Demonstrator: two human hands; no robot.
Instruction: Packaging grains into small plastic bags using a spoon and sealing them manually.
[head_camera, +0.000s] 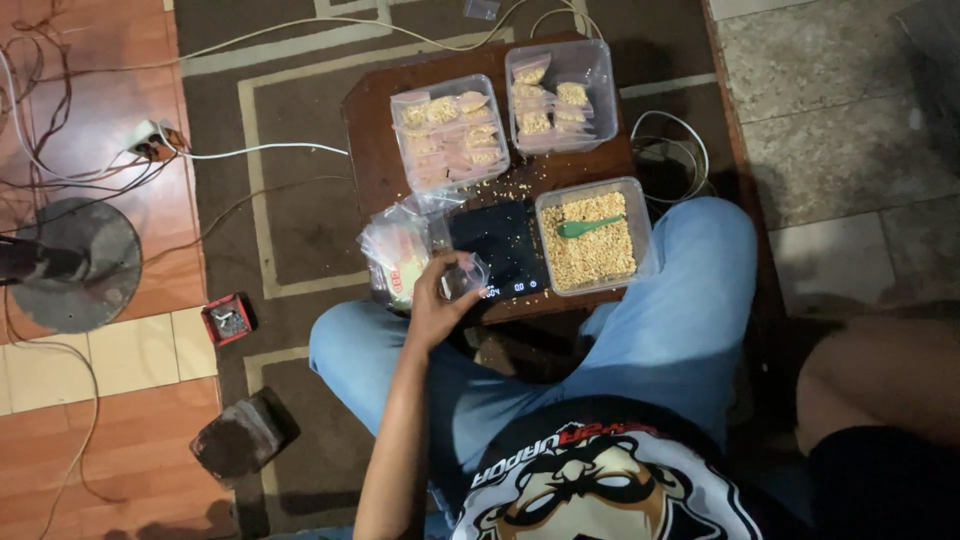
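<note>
Left hand pinched an empty clear bag beside the scale, near the bag stack; right hand unseen.

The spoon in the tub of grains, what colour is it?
Green; the spoon shows in the head view.

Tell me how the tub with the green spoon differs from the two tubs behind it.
The front tub holds loose grain with a green spoon lying on it; the two rear tubs hold grain sealed in small clear bags. The front tub sits beside the black scale; the rear ones behind it. All are clear plastic.
</note>
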